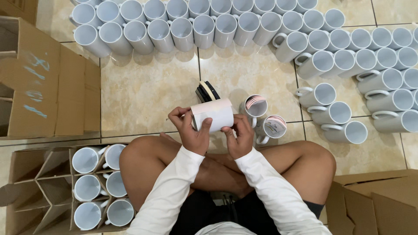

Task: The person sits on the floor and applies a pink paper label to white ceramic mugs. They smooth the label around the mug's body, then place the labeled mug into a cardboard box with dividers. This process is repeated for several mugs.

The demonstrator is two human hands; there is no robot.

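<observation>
Tiled floor (143, 95) ringed with white mugs (204, 28), both hands' grip, left hand (193, 132) and right hand (239, 137), clasping wrapped mug (214, 114).

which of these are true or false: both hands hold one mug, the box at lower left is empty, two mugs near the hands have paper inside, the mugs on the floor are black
1. Both hands hold one mug: true. The left hand and right hand grip a paper-wrapped white mug.
2. The divided box is empty: false. It holds six white mugs.
3. Two mugs have paper inside: true, one and another.
4. The floor mugs are black: false. They are white.
</observation>
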